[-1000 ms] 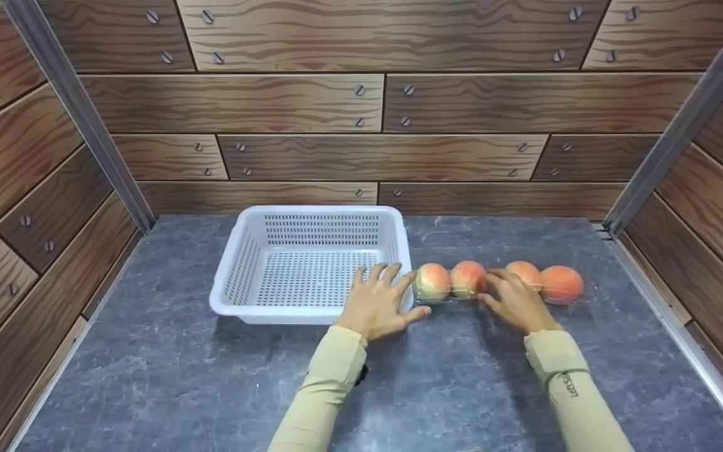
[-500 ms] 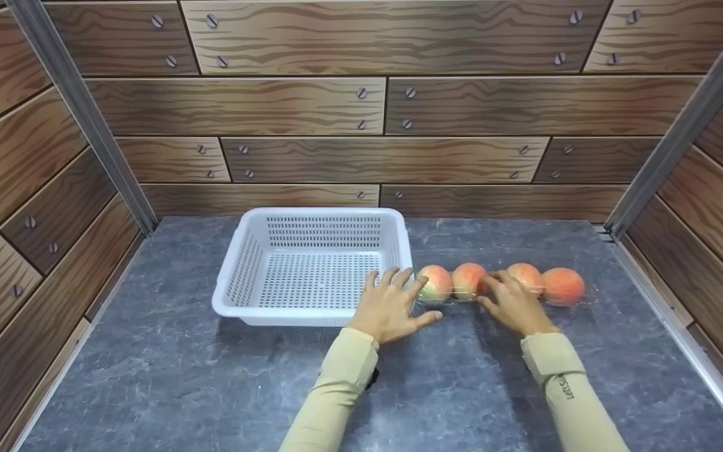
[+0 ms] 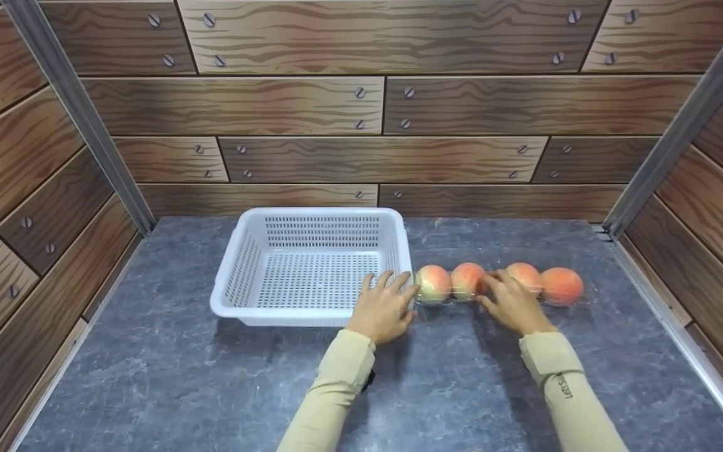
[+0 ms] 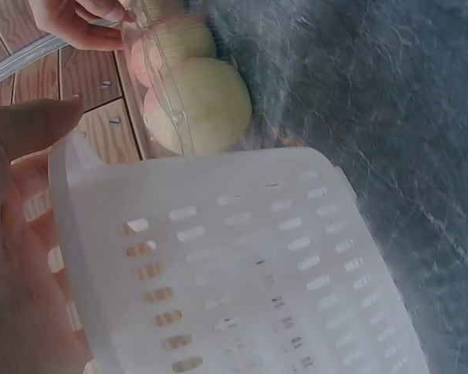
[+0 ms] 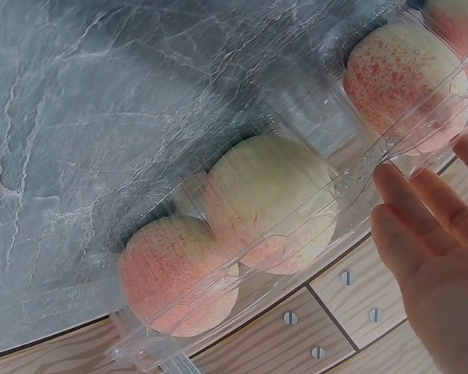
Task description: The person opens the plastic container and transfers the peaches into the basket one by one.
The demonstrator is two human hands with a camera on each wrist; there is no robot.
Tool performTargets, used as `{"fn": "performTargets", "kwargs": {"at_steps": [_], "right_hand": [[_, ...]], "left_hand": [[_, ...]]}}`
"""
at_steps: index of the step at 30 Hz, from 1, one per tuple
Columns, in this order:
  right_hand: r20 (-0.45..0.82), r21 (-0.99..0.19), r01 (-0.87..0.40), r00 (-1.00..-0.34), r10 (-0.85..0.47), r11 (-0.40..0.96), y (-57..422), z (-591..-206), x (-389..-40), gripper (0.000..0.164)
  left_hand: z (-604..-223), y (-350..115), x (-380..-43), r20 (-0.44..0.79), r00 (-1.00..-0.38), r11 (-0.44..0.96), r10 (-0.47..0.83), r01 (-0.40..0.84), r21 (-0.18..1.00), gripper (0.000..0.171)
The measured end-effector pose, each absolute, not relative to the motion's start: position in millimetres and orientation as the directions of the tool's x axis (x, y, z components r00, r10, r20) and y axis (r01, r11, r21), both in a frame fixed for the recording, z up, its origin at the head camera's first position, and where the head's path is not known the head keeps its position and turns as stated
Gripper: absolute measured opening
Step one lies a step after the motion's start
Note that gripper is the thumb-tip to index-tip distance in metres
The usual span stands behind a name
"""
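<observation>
A white slotted plastic basket rests on the grey marbled table. My left hand is over its front right corner, fingers spread inside the rim. In the left wrist view, the thumb lies at the rim's corner and the other fingers show through the slots. Close to the basket's right side lies a long clear plastic container with several red and pale peaches in a row. My right hand is at its middle, in the gap between two pairs of peaches, fingertips touching the plastic edge.
Wood-patterned panels enclose the table at the back and sides, with metal posts at the corners. The table surface stretches in front of the basket. A metal edge strip runs along the right.
My left hand shifted slightly right along the basket corner, and its thumb has drawn in toward the fingers. My right hand stays in the same place at the container.
</observation>
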State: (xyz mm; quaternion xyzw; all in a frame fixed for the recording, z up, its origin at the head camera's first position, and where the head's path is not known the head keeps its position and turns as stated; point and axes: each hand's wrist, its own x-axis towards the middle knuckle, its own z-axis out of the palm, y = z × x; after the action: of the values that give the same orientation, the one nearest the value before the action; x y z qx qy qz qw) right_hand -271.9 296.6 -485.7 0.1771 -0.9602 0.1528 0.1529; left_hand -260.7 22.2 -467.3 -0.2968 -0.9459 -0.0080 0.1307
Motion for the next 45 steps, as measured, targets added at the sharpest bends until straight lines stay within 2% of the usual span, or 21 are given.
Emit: {"fn": "performTargets", "kwargs": {"at_steps": [11, 26, 39, 45], "right_hand": [[0.378, -0.221, -0.401, -0.875, -0.301, 0.889, 297.1, -486.3, -271.6, 0.033], [0.380, -0.227, -0.381, -0.882, -0.279, 0.896, 299.1, -487.5, -272.1, 0.029], [0.436, -0.149, -0.411, -0.843, -0.313, 0.899, 296.9, -492.3, -272.2, 0.033], [0.437, -0.149, -0.411, -0.844, -0.313, 0.900, 295.5, -493.8, -273.2, 0.033]], "left_hand": [[-462.1, 17.1, -264.5, 0.266, -0.797, 0.835, 0.542, 0.546, -0.067, 0.048], [-464.3, 52.2, -263.6, 0.192, -0.771, 0.794, 0.608, 0.593, -0.133, 0.049], [-469.7, 70.9, -267.6, 0.069, -0.811, 0.808, 0.582, 0.566, -0.163, 0.058], [-472.9, 72.4, -269.7, 0.037, -0.825, 0.819, 0.564, 0.552, -0.157, 0.065]]}}
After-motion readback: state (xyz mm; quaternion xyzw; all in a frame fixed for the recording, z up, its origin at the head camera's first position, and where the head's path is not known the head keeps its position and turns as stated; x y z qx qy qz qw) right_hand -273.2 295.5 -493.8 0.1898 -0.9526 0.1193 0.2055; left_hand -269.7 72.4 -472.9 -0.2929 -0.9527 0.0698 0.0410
